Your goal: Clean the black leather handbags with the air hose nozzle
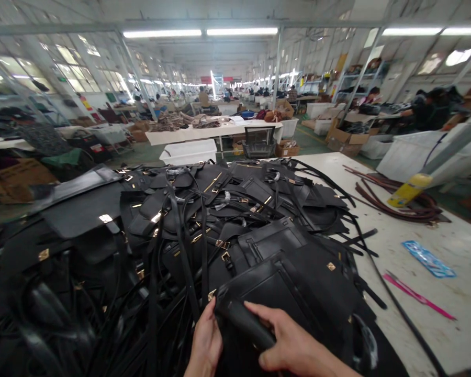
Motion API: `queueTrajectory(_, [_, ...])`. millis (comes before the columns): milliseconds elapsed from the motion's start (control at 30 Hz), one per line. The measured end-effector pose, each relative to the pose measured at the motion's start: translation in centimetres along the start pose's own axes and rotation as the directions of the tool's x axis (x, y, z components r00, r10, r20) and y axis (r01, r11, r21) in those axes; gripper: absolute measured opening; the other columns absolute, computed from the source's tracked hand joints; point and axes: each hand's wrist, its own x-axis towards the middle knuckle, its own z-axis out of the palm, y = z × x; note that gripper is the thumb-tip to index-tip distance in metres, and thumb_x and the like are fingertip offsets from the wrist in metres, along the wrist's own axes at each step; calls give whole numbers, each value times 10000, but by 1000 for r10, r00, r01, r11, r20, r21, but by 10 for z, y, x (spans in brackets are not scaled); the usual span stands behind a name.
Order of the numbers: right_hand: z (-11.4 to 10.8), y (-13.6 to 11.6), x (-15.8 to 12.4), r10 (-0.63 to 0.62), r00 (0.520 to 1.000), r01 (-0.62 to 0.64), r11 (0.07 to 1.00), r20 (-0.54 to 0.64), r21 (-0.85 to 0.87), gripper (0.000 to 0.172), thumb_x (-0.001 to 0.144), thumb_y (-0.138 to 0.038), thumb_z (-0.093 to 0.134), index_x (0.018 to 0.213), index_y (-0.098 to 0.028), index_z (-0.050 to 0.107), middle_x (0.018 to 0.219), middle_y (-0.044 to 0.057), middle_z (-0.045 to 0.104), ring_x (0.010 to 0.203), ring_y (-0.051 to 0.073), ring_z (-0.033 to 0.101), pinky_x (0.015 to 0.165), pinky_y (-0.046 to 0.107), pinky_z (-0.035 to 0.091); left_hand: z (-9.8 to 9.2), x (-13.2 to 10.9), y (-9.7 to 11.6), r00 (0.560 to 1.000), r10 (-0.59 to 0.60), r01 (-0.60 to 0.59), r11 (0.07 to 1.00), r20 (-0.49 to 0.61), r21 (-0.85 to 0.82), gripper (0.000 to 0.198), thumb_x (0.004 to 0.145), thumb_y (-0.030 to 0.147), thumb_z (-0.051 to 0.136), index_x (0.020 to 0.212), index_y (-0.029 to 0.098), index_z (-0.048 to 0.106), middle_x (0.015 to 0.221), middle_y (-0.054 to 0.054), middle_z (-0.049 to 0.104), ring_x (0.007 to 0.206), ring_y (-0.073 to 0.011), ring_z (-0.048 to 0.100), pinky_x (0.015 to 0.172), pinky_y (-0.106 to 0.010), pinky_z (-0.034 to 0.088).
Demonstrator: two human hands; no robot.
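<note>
A large heap of black leather pieces [259,193] with gold buckles and long straps covers the table. At the bottom centre, my right hand [282,335] grips a dark, rounded black leather piece [249,322] between thumb and fingers. My left hand [207,337] is just left of it, its fingers pressed together at the near left corner of the black leather; part of its grip is hidden. Beyond both hands lies a flat black panel [275,288] with a stitched rectangular outline.
On the white table [435,335] at right lie a pink tool [419,297], a blue packet [427,258], a yellow bottle [410,190] and brown straps [392,204]. A white bin [190,152] and a chair [259,141] stand beyond. People sit farther back.
</note>
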Motion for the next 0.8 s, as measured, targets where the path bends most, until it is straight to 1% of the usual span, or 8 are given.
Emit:
queueTrajectory(100, [-5,-6,1,-91,988,94,995,-123,19,838,522,-7,545,1300,-244,345,719,-58,578,448,57,391,387,142,292,3,1,-3,994,-101,102,994,43,-29,232,760,236,492,934,121,595,756,-82,691,724,-250,649,725,-403,508])
queueTrajectory(267, [-20,-4,-18,62,998,-63,996,18,63,862,465,38,598,1260,-237,412,866,-39,588,548,61,471,410,110,325,10,3,-4,994,-105,107,994,40,-39,207,764,223,482,900,119,598,714,-81,691,714,-251,650,726,-409,507])
queueTrajectory(367, [-19,8,-15,92,996,-92,994,8,53,875,447,39,598,1259,-231,414,865,-37,585,537,66,489,389,112,324,12,2,-8,984,-149,153,988,98,-33,237,765,251,484,921,118,602,718,-86,691,732,-258,649,742,-415,502])
queueTrajectory(467, [-17,8,1,-30,992,30,1000,-119,-2,849,522,-16,562,1309,-236,329,800,-39,599,432,57,427,368,148,321,14,1,-10,954,-233,239,971,188,-11,303,772,309,470,958,112,606,761,-109,691,780,-277,641,774,-436,486])
queueTrajectory(533, [-22,0,7,-154,949,148,988,-273,-44,804,563,-37,546,1315,-211,320,785,-27,604,483,74,447,426,165,365,17,2,-10,951,-230,236,972,209,-4,333,775,328,465,985,109,602,798,-123,689,813,-286,633,799,-451,472])
queueTrajectory(600, [-32,-9,4,-178,928,182,983,-329,-19,791,585,-59,542,1322,-212,300,886,-3,598,509,80,468,451,179,396,20,4,-7,959,-210,216,976,190,-12,350,776,330,469,1011,103,593,833,-135,685,837,-292,626,816,-459,462])
queueTrajectory(700, [-45,-15,-16,-56,982,70,995,-182,67,814,568,-64,552,1319,-240,293,977,11,576,444,59,449,386,175,385,18,5,-8,977,-152,158,987,147,-26,356,773,320,490,1048,110,572,883,-131,679,865,-282,620,833,-448,457])
queueTrajectory(800, [-48,-9,-42,75,996,-70,994,-54,82,840,527,-39,566,1304,-249,323,948,-2,582,445,53,443,354,145,343,2,-2,-24,992,-4,4,1000,125,2,339,739,265,563,1063,166,560,956,-84,669,928,-239,601,877,-388,442])
